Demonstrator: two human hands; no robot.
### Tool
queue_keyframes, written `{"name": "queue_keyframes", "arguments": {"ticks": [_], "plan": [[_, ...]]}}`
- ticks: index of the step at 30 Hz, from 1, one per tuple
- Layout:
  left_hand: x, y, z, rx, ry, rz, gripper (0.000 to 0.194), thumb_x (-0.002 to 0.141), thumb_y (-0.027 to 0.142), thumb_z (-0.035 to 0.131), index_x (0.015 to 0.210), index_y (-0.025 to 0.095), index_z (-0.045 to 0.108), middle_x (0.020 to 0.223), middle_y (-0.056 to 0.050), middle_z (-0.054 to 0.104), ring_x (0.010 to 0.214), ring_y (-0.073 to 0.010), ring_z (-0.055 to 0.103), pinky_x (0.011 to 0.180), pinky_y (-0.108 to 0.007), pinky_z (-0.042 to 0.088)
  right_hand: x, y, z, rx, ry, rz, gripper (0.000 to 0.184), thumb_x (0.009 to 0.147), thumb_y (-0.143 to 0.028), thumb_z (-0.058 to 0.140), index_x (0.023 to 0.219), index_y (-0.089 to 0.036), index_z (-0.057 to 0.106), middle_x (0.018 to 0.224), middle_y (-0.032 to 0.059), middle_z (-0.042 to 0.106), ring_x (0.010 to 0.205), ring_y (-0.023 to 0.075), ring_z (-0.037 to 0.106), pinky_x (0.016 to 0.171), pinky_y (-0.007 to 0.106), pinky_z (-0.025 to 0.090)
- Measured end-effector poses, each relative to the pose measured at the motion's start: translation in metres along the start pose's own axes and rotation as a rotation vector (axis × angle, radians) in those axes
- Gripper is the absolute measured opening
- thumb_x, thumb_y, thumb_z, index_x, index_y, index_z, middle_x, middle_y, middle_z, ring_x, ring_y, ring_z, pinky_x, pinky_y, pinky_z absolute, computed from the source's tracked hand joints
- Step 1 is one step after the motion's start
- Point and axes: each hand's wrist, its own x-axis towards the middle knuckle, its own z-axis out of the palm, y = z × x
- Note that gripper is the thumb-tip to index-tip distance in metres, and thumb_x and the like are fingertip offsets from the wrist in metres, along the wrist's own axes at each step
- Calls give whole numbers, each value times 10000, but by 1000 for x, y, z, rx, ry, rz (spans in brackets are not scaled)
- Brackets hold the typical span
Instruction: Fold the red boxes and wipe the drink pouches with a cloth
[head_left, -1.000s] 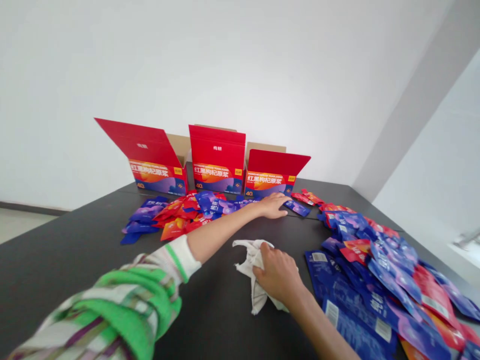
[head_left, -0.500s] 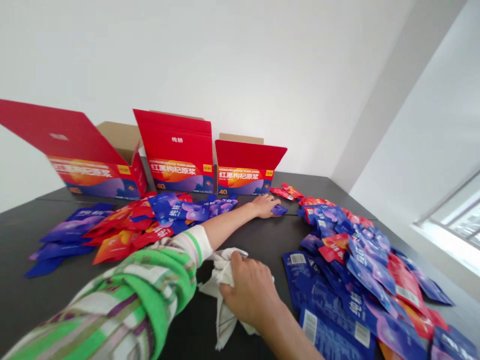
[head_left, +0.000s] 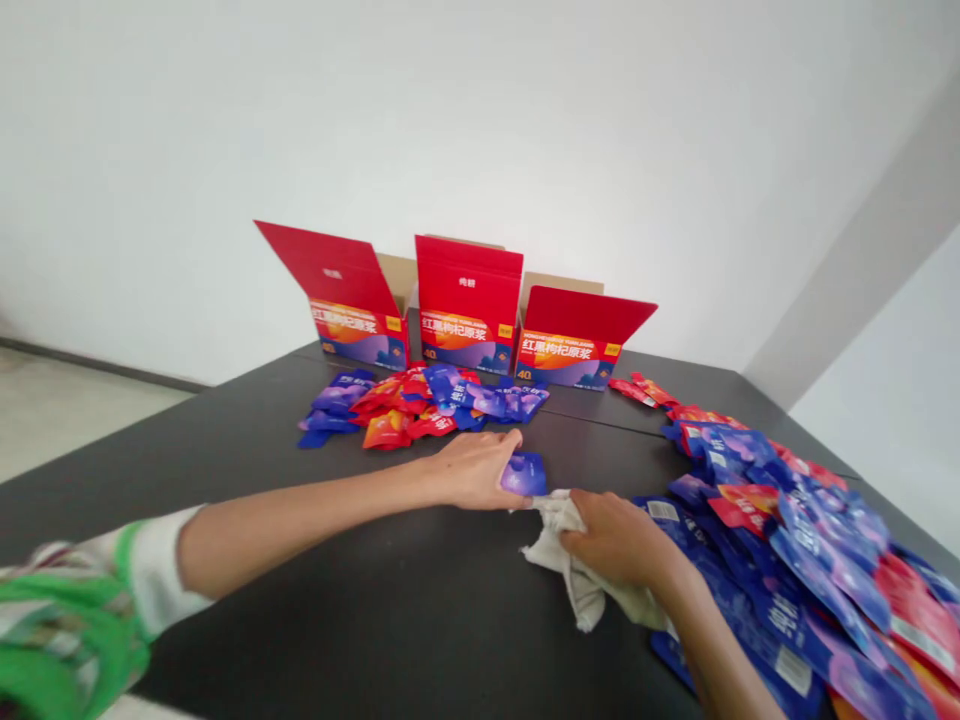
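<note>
My left hand [head_left: 472,468] is closed around a blue-purple pouch [head_left: 523,474], its printed face turned toward me. Close beside it, my right hand [head_left: 619,535] grips a crumpled off-white cloth [head_left: 574,570] whose loose end hangs down. The cloth's upper edge meets the bottom of the pouch near my left fingers. To the right of the cloth spreads a large pile of blue pouches [head_left: 810,560] with red pouches [head_left: 746,505] mixed in. Beyond my left hand lies a smaller heap of red pouches [head_left: 390,428] and blue pouches [head_left: 341,392].
Three red cartons with raised lids stand along the back: a left carton [head_left: 352,335], a middle carton [head_left: 465,338] and a right carton [head_left: 566,358]. They rest on a dark table [head_left: 360,590] before a white wall [head_left: 480,120]. Pale floor [head_left: 90,410] shows at left.
My left hand has drawn back from near the right carton with the blue pouch, coming next to the cloth. The view has swung left and pulled back, so the cartons appear smaller.
</note>
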Motion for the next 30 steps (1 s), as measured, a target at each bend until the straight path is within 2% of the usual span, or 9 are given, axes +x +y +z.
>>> {"name": "queue_keyframes", "arguments": {"ticks": [3,7,10,13,16,21,23,27,30], "plan": [[-35,0,11,-94,-38,-49,811,620,649,595,1274,231,361,1235,-113,499,1083,-310,522,847,-377,422,-9,3,-12,61,-56,5,243,756,-323,488,930,-209,614,954,67,666,888,228,596,707,269,358],[-63,-6,14,-227,-25,-22,967,618,665,598,1390,236,204,1383,-117,338,1268,-309,330,987,-368,325,-10,3,-19,136,0,34,232,789,-354,465,907,-219,611,899,48,672,838,207,600,675,246,352],[-81,-18,8,-292,-26,-52,844,659,631,590,1337,209,318,1306,-109,408,1212,-285,382,975,-339,329,1,2,-14,114,117,113,248,814,-390,434,916,-222,585,872,50,666,823,209,603,649,242,344],[-93,-27,8,-293,13,-132,617,653,566,630,1127,194,498,1116,-79,500,1043,-249,487,885,-314,382,13,-5,-2,106,231,189,263,821,-413,430,941,-214,552,865,66,658,840,222,603,632,242,334],[-94,-24,16,-271,43,-191,569,583,578,673,966,185,521,1014,-66,519,972,-259,509,808,-313,405,19,-29,16,156,273,166,289,830,-417,422,1011,-212,515,861,63,653,851,220,605,623,237,335],[-87,-15,24,-356,2,-243,627,582,528,692,1060,212,438,958,-42,585,882,-261,572,708,-301,421,18,-73,36,39,299,-7,299,802,-366,470,1055,-206,484,904,52,642,851,218,606,652,246,347],[-86,-16,23,-390,-21,-224,549,639,483,664,1067,230,432,931,-24,598,856,-247,585,690,-289,422,20,-79,36,-28,303,-12,288,795,-360,477,1041,-210,480,906,51,638,838,222,608,652,257,353],[-87,-21,22,-429,-21,-225,441,697,408,624,1061,247,436,953,-11,603,902,-229,582,728,-278,430,28,-78,33,-84,321,111,234,830,-359,425,1004,-209,470,883,62,637,806,232,615,628,271,358],[-86,-24,24,-433,-15,-214,419,697,384,621,1050,237,449,992,-26,604,924,-238,582,740,-286,434,29,-84,37,-84,326,29,231,812,-348,454,993,-206,460,882,55,636,804,228,614,631,270,363]]}}
